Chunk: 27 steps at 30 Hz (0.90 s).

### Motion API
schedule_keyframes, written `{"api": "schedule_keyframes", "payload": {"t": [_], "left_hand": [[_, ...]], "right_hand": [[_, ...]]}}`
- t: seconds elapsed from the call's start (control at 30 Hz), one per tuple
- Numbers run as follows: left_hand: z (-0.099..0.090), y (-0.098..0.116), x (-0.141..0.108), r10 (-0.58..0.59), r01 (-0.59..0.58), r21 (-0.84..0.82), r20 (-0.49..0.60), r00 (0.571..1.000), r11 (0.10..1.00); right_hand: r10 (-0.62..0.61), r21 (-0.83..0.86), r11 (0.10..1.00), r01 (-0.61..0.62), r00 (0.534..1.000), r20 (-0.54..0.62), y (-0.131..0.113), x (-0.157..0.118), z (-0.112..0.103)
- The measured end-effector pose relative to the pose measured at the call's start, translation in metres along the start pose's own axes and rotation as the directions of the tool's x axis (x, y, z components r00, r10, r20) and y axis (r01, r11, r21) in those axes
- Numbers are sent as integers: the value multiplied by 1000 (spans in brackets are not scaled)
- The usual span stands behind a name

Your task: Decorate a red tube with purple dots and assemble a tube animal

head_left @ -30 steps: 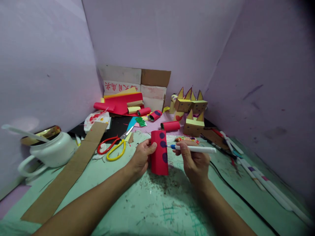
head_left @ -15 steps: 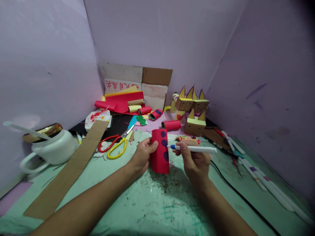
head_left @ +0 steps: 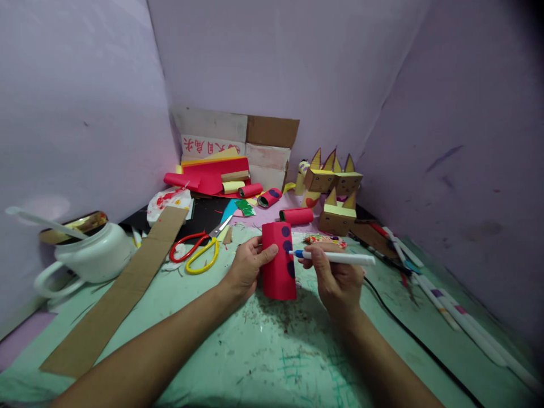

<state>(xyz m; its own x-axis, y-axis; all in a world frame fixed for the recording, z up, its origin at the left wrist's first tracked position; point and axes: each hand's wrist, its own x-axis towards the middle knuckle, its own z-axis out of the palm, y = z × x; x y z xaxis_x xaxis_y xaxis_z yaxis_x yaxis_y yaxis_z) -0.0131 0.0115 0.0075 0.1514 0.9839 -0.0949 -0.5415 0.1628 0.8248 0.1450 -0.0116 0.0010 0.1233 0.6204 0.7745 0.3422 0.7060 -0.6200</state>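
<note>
Upright in my left hand [head_left: 249,266] is a red paper tube [head_left: 275,277], the thumb pressed on its front and the fingers behind it. Several dark purple dots run down the tube's right side. My right hand [head_left: 340,280] grips a white marker [head_left: 344,258], held level, whose blue-collared tip points left and meets or nearly meets the tube beside the dots. Behind the tube another red roll [head_left: 296,216] lies on its side, and a red roll with purple dots [head_left: 269,198] lies farther back.
Scissors [head_left: 202,255] with red and yellow handles lie left of my left hand, near a long cardboard strip [head_left: 123,300] and a white pot [head_left: 100,255]. Eared cardboard boxes [head_left: 337,221] stand at the back right. Markers [head_left: 471,328] and a black cable lie on the right.
The red tube has turned slightly in my left hand, so its purple dots sit farther right. My left thumb has shifted a little to the right. My right hand and the marker look almost unmoved.
</note>
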Motion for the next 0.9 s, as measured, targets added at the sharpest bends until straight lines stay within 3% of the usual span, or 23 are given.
{"api": "schedule_keyframes", "payload": {"t": [0.47,0.73,0.9], "left_hand": [[2,0,-1,29,-29,36,6,1000,999],[0,1,1,-41,41,-25,-20,999,999],[0,0,2,-50,49,-37,-14,999,998]], "right_hand": [[-15,13,1000,15,1000,0,-3,1,0],[213,154,971,-184,957,-199,-3,1,0],[204,155,972,-178,964,-170,-3,1,1]]}}
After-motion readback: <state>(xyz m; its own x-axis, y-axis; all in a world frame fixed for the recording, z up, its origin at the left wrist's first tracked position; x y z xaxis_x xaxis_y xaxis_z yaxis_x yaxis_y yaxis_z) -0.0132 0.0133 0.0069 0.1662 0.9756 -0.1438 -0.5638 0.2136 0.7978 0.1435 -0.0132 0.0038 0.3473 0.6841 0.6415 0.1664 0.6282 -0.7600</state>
